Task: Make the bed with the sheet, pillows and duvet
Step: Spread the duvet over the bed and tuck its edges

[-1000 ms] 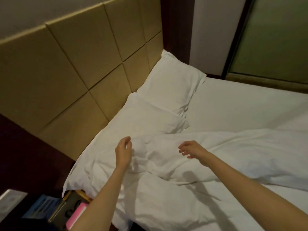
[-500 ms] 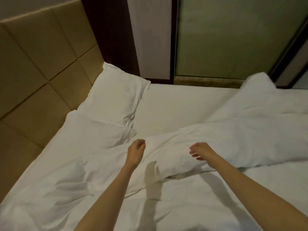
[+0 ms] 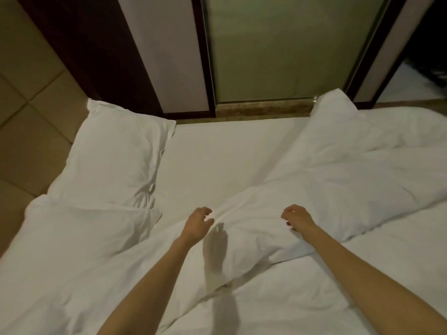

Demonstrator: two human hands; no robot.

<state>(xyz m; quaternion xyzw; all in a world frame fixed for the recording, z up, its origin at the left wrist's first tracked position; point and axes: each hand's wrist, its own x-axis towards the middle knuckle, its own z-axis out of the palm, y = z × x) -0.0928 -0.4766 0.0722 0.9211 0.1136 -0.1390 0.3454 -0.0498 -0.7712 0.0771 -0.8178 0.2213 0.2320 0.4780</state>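
Note:
A white duvet (image 3: 338, 180) lies bunched in a diagonal ridge from the bed's far right corner toward me. The fitted white sheet (image 3: 229, 153) shows bare beyond it. Two white pillows lie at the left by the headboard: a far pillow (image 3: 116, 155) and a near pillow (image 3: 92, 230), overlapping. My left hand (image 3: 197, 223) hovers at the duvet's folded edge, fingers curled and apart, holding nothing. My right hand (image 3: 296, 217) is over the ridge of the duvet, fingers curled down and apart, also holding nothing.
A tan padded headboard (image 3: 29, 112) runs along the left. Beyond the bed's far side stand a dark frame (image 3: 96, 49) and a frosted green glass panel (image 3: 278, 52) above a low ledge (image 3: 261, 110). A doorway opening (image 3: 416, 76) shows at the far right.
My view has swung right, away from the headboard and nightstand, toward the glass panel. Both hands have shifted along the duvet toward the bed's middle, and the left hand's fingers have opened slightly.

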